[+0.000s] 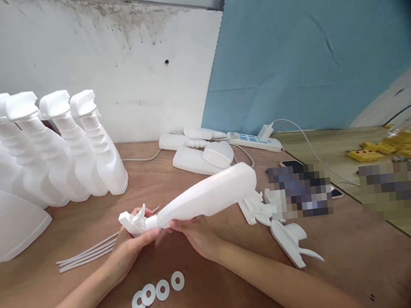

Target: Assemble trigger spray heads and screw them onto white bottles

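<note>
- Slanting above the worktop [213, 295], the white bottle [209, 192] has its long axis running from lower left to upper right, spray head [130, 223] leftward (trigger [141, 214] upward).
- Left hand [128, 243] curls around the spray head; right hand [199, 235], partly closed, pinches the bottle near its neck.
- Other spray bottles [77, 157] stand in a row at left; their contents cannot be told.
- Rings [163, 290] and tubes [86, 255] lie near the hands.

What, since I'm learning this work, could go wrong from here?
The held bottle might dip, as the right hand supports it toward the neck end. The left hand, on the spray head, could brush the thin tubes near it. The loose rings might scatter if bumped.
</note>
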